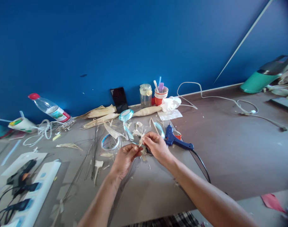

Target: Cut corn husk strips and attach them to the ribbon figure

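Note:
A small piece of dried corn husk is pinched between my two hands above the table. My left hand grips its lower end, thumb against fingers. From the right, my right hand holds the upper part the same way. Just beyond them lie loose husk scraps and a light blue ribbon. A blue glue gun rests close to my right hand. Left of my hands is a roll of tape, with thin wires beside it.
Against the blue wall stand a phone, a clear jar and paper cups. A tilted water bottle is at left. A power strip lies front left. The glue gun's black cord trails right of my arm.

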The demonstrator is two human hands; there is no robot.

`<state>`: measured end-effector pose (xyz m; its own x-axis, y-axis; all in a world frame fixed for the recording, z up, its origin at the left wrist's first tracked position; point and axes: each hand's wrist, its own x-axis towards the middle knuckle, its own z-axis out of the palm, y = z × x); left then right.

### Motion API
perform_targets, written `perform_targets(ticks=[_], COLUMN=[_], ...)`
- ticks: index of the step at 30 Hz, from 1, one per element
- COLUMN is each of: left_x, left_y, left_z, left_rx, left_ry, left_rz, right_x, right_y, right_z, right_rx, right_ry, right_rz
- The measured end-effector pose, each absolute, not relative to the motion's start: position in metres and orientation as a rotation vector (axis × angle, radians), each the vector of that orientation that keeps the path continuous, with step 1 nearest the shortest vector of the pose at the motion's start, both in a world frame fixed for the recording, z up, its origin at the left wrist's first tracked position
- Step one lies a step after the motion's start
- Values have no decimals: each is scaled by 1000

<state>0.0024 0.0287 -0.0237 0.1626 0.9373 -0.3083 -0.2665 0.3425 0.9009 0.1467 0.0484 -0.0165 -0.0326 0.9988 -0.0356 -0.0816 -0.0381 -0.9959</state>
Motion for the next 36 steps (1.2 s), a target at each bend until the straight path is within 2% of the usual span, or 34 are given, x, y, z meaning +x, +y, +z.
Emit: perform_targets(ticks=[17, 27, 33, 36], left_x=[3, -4, -14, -16], left_y=[29, 33, 38, 40], left_z=[-21, -26, -24, -23], left_rx=[815, 1060, 929, 862], left_ry=[1024, 1235, 1177, 1110], left_rz=[1017, 1033, 1131, 1156], right_x=[144, 149, 154, 152], right_y=[41, 51, 55, 52], right_z=[-10, -21, -25, -26], right_rx=[-1195, -1245, -1372, -1365], right_ry=[-1266, -1256, -1580, -1808], right_rz=[1156, 1106, 1048, 904])
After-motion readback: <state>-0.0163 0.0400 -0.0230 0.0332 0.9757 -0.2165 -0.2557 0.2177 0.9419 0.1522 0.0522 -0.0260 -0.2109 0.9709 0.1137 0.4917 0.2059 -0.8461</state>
